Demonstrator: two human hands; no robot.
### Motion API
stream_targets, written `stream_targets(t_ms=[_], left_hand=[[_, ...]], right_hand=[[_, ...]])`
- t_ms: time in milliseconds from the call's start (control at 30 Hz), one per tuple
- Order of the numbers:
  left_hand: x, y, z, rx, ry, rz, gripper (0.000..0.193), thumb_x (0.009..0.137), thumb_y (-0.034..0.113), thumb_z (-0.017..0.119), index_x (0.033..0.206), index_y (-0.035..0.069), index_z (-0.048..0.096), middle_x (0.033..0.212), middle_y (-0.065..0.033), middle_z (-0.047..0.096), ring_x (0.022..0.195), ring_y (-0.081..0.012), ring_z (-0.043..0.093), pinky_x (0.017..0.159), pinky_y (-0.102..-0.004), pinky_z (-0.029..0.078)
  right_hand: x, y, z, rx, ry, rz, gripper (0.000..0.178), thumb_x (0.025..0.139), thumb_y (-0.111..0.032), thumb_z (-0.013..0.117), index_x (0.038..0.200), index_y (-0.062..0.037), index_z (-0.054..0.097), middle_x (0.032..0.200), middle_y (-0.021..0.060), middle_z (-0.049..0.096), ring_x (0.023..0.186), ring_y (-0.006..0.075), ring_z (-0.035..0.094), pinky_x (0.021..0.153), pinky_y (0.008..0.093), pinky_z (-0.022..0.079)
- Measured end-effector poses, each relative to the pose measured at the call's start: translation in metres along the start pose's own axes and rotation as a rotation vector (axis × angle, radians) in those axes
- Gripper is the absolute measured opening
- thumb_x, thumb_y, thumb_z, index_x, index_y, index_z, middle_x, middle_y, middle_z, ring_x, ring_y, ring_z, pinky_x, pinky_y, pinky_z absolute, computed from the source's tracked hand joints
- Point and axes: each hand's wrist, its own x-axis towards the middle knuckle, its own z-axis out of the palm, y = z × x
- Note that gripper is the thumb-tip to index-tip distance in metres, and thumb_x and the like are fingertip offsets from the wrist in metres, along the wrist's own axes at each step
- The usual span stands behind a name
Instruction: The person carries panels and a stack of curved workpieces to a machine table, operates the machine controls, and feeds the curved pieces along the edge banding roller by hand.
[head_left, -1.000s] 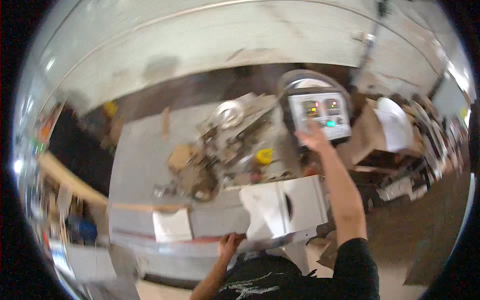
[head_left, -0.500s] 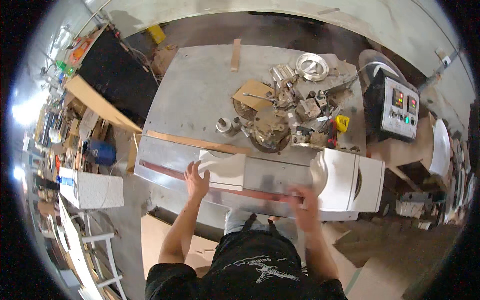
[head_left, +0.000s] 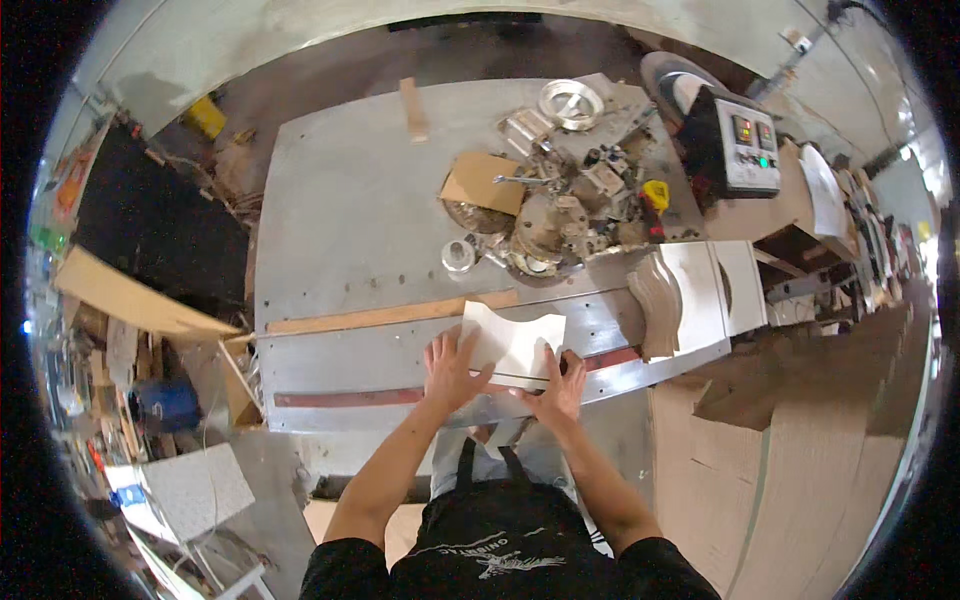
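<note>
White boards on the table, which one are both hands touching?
The single board between the left hand and right hand; the stacked boards sit farther right, untouched.

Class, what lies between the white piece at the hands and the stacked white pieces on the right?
In the head view, a red strip crosses the grey tabletop there, beside the right hand.

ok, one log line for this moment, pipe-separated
left hand: on white panel, left side | right hand: on its lower right corner | panel: on metal table, curved edge facing away | white-topped stack: right of hands
</note>
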Motion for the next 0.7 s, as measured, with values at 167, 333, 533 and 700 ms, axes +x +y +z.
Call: stream_targets(t_ms=[167,333,533,700], left_hand=[[0.028,-0.002,-0.021,0.146,-0.14,0.223,0.105,0.065,0.065,0.076,0.148,0.014,0.037,0.155,-0.0211,0.023,0.146,-0.0405,0.015,0.117,-0.0613,0.006],[0.044,-0.005,-0.008,0.193,-0.194,0.295,0.12,0.06,0.072,0.076,0.153,0.012,0.03,0.16,-0.0219,0.013,0.15,-0.0398,0.005,0.117,-0.0617,0.001],[0.042,-0.004,0.001,0.226,-0.143,0.272,0.114,0.057,0.07,0.079,0.146,0.01,0.04,0.155,-0.0198,0.028,0.147,-0.0361,0.019,0.118,-0.0584,0.008],[0.031,0.01,-0.011,0.294,-0.198,0.176,0.121,0.057,0.065,0.081,0.151,0.012,0.028,0.157,-0.0202,0.024,0.149,-0.0341,0.012,0.119,-0.0587,0.005]], right_hand=[[0.008,0.001,0.01,-0.128,0.003,0.077,0.114,0.053,-0.055,0.087,0.149,-0.0192,0.038,0.141,0.0281,0.036,0.137,0.0477,0.028,0.112,0.0638,0.022],[0.028,0.007,0.009,-0.174,-0.055,0.137,0.119,0.05,-0.064,0.084,0.152,-0.0246,0.034,0.147,0.0273,0.036,0.145,0.0425,0.021,0.114,0.0669,0.01],[0.016,0.03,0.022,-0.252,-0.042,0.031,0.12,0.053,-0.075,0.076,0.153,-0.0263,0.032,0.151,0.0273,0.032,0.145,0.0418,0.023,0.11,0.0715,0.015],[0.021,0.008,-0.007,-0.172,-0.164,0.145,0.118,0.057,-0.075,0.075,0.154,-0.0286,0.027,0.152,0.0272,0.029,0.146,0.0412,0.02,0.116,0.0637,0.011]])
